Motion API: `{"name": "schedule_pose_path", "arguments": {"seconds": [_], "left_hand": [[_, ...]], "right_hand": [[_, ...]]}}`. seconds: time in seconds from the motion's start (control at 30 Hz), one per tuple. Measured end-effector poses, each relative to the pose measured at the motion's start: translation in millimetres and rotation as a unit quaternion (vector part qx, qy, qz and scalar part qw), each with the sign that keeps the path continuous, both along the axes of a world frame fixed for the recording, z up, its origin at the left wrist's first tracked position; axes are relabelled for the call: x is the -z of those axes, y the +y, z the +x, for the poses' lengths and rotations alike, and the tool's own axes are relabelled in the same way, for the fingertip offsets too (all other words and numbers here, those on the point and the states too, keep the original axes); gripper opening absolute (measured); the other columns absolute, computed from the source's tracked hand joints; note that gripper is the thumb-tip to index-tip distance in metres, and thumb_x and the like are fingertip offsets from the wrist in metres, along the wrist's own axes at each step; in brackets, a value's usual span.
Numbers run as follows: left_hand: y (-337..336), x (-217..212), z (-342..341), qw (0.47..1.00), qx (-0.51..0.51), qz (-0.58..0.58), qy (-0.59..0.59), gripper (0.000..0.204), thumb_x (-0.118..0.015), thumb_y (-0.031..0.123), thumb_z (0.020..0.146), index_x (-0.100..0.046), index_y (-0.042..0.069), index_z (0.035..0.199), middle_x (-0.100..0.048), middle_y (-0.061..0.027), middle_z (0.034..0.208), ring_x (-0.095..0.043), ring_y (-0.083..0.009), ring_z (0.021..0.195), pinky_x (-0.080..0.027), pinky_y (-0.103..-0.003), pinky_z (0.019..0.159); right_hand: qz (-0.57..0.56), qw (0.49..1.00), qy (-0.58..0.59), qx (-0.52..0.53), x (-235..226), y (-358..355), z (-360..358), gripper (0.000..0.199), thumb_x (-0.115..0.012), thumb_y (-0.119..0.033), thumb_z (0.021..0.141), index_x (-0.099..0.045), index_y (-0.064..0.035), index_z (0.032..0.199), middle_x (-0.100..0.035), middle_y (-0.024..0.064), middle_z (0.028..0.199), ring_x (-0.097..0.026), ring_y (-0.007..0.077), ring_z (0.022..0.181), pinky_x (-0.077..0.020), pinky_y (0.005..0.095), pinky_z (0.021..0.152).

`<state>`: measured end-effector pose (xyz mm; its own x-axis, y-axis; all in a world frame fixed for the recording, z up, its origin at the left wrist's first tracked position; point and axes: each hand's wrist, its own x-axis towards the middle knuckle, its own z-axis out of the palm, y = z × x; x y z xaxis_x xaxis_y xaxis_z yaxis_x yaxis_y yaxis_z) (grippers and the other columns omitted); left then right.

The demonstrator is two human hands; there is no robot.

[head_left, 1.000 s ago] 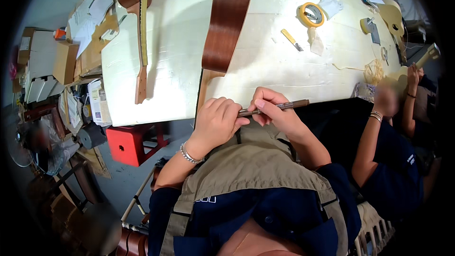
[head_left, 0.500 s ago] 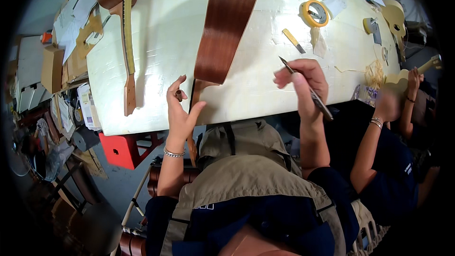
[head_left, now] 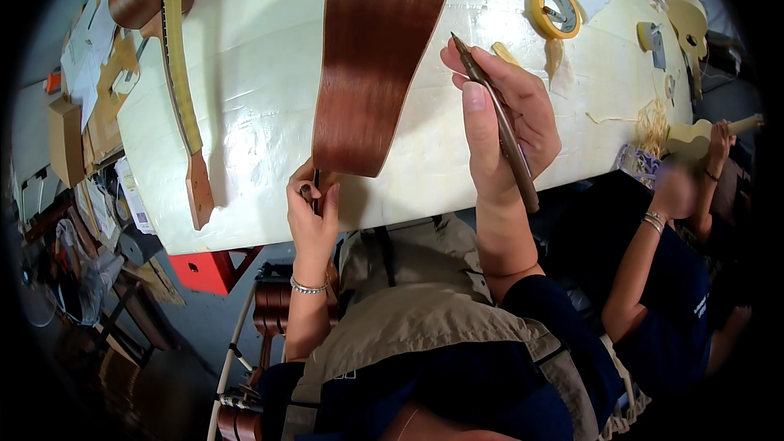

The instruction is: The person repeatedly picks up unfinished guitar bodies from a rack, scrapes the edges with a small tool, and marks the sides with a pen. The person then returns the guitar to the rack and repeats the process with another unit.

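Note:
A brown wooden ukulele (head_left: 371, 73) stands on its edge on the white-covered table, one curved side facing up and its neck end toward me. My left hand (head_left: 313, 220) is closed around the neck just below the body. A small dark brown piece like a pen cap (head_left: 307, 193) is also between its fingers. My right hand (head_left: 514, 131) grips a slim brown marker pen (head_left: 508, 137), tip pointing up and left, in the air right of the body. The tip is apart from the wood. Most of the neck is hidden by my left hand and arm.
Another ukulele (head_left: 181, 73) with tape along its fingerboard lies at the left. A yellow tape roll (head_left: 555, 11) and a partly hidden yellow-handled tool (head_left: 505, 53) lie beyond my right hand. A red stool (head_left: 201, 273) stands below the table. A co-worker's arm (head_left: 641, 249) is at right.
My left hand has closed on the neck from an open pose. The ukulele body has come nearer. The pen in my right hand has moved up and left, closer to the body.

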<state>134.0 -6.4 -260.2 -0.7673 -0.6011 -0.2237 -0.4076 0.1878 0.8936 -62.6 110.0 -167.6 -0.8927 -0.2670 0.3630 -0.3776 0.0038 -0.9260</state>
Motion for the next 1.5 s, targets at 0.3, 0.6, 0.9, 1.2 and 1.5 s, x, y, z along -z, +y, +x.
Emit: {"name": "schedule_pose_path", "arguments": {"seconds": [0.3, 0.6, 0.9, 1.2, 1.5], "left_hand": [[2, -4, -3, 1.000, -0.014, 0.004, 0.014, 0.024, -0.058, 0.003, 0.084, -0.034, 0.003, 0.088, -0.046, -0.0179, 0.118, -0.046, -0.0208, 0.101, -0.039, -0.027, 0.086], [3, -3, -7, 0.997, -0.013, -0.058, 0.040, 0.025, -0.058, 0.002, 0.082, -0.033, 0.004, 0.083, -0.053, -0.0195, 0.115, -0.053, -0.0194, 0.082, -0.044, -0.025, 0.072], [4, -4, -7, 0.998, -0.014, -0.058, 0.025, 0.024, -0.058, 0.000, 0.082, -0.034, 0.004, 0.085, -0.054, -0.0198, 0.115, -0.054, -0.0166, 0.079, -0.044, -0.023, 0.067], [5, -8, -9, 0.999, -0.018, -0.022, 0.016, 0.024, -0.058, -0.002, 0.082, -0.035, 0.002, 0.087, -0.051, -0.0181, 0.117, -0.052, -0.0150, 0.084, -0.043, -0.022, 0.070], [5, -7, -10, 0.998, -0.008, -0.063, 0.030, 0.026, -0.058, -0.004, 0.080, -0.034, 0.003, 0.086, -0.052, -0.0183, 0.120, -0.054, -0.0130, 0.076, -0.045, -0.021, 0.063]], "right_hand": [[-0.015, 0.999, 0.041, 0.010, 1, -12, -11, 0.021, -0.062, 0.001, 0.078, -0.058, 0.0068, 0.097, -0.064, 0.0179, 0.097, -0.063, 0.0174, 0.087, -0.0496, 0.0265, 0.080], [-0.018, 0.999, 0.035, 0.020, 0, -15, -17, 0.019, -0.061, 0.000, 0.078, -0.058, 0.0067, 0.096, -0.065, 0.0170, 0.095, -0.064, 0.0171, 0.086, -0.0501, 0.0264, 0.079], [-0.005, 0.999, 0.040, 0.022, -4, -17, -21, 0.018, -0.062, 0.000, 0.078, -0.059, 0.0061, 0.095, -0.065, 0.0160, 0.094, -0.064, 0.0160, 0.085, -0.0501, 0.0259, 0.078], [0.022, 0.998, 0.055, 0.022, -6, -16, -23, 0.018, -0.062, 0.001, 0.078, -0.059, 0.0057, 0.095, -0.066, 0.0154, 0.093, -0.064, 0.0154, 0.083, -0.0501, 0.0253, 0.077], [0.025, 0.999, 0.041, 0.024, -5, -14, -19, 0.018, -0.062, 0.001, 0.077, -0.060, 0.0058, 0.094, -0.066, 0.0152, 0.092, -0.064, 0.0149, 0.082, -0.0504, 0.0250, 0.076]]}}
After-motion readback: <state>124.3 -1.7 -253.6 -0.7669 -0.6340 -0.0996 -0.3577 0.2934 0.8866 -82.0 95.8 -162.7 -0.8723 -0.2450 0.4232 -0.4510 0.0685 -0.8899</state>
